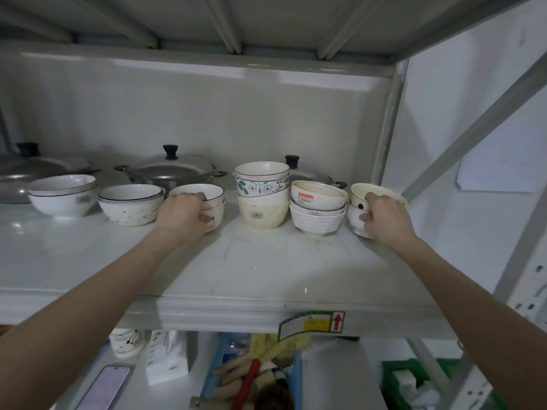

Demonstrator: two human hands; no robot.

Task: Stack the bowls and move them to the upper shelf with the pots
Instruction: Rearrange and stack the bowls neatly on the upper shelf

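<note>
The white shelf (pixel 266 270) ran across the middle of the frame, its board holding everything. Along the back stood three lidded steel pots: one at far left (pixel 38 170), one centre-left (pixel 171 170), one (pixel 307 173) half hidden right of centre. In front sat the bowls in nested stacks. From the left: a wide white pair (pixel 62 196), a speckled pair (pixel 130 205), then a small stack (pixel 207 202) gripped by the left hand (pixel 183 211), fingers hooked over the rim and thumb against the wall. At centre rose the tallest stack (pixel 262 196), a floral bowl nested above a cream one. Beside it was a ribbed white stack (pixel 318 208) with a red-labelled bowl on top. At far right, the right hand (pixel 384 217) clasped the last stack (pixel 359 208), cream bowl in a spotted one. The hands were well apart. Below the shelf, a blue bin (pixel 219 374) held brushes.
</note>
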